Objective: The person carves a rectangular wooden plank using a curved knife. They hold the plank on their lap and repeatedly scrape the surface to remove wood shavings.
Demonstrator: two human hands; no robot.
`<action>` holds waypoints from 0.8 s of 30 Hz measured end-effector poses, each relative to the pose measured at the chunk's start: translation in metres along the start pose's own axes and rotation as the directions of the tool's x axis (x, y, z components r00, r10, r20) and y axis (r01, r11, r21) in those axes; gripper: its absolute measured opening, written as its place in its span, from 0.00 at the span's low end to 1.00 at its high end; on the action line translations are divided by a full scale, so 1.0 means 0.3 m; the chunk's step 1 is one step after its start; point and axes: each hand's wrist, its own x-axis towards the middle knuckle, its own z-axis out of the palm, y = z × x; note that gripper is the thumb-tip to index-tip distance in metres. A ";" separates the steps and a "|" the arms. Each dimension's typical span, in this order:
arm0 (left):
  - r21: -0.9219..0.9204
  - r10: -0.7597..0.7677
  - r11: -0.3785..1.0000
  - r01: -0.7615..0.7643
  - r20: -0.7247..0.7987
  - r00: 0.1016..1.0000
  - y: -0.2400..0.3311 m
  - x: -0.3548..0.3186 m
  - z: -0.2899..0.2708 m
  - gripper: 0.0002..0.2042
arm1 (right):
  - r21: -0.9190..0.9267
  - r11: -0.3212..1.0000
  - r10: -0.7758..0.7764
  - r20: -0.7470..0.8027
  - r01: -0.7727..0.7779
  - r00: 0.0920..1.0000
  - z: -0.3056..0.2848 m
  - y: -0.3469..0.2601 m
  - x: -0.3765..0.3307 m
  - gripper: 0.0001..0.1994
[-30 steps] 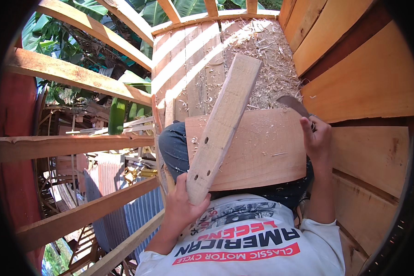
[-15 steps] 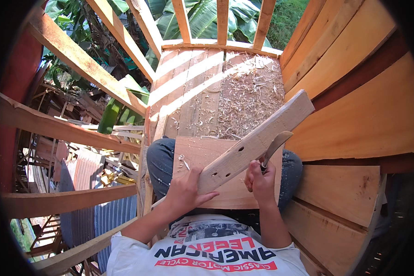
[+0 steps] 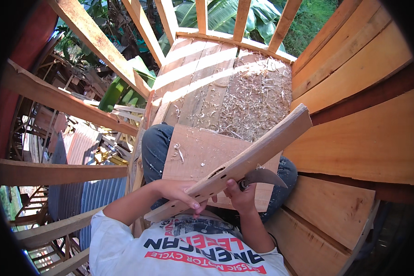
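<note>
A long pale wooden piece (image 3: 262,146) with several dark holes slants from my lap up to the right. My left hand (image 3: 181,192) is closed around its lower part, fingers curling beneath. My right hand (image 3: 243,197) grips the handle of a curved knife (image 3: 266,176), whose broad hooked blade points right. The right fingers lie close against the underside of the piece; whether they also hold it I cannot tell. Below, a flat square board (image 3: 193,147) rests across my crossed legs, with a few shavings on it.
Curly shavings (image 3: 248,99) cover much of the plank floor (image 3: 188,78) ahead. Wooden railing slats (image 3: 92,41) stand at the left and front. To the right rises a plank wall (image 3: 354,133). Beyond the left rails lie corrugated sheets (image 3: 96,202) and scrap wood.
The wooden piece has slid down toward my left side and turned onto its edge. The knife has swung from pointing up to pointing right. My right hand has moved nearer the piece.
</note>
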 end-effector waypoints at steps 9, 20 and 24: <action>0.246 0.093 0.969 -0.010 -0.331 0.939 -0.020 0.010 0.033 0.13 | -0.520 0.839 -0.175 0.024 0.162 0.984 -0.123 -0.014 0.024 0.35; 0.581 0.297 0.794 0.177 -0.626 0.721 0.059 -0.038 0.199 0.20 | -0.948 0.161 -0.430 0.183 0.274 0.884 -0.172 -0.121 0.079 0.35; 0.427 0.150 0.876 0.225 -0.684 0.714 0.079 -0.061 0.259 0.23 | -0.946 0.039 -0.472 0.266 0.321 0.840 -0.194 -0.126 0.124 0.37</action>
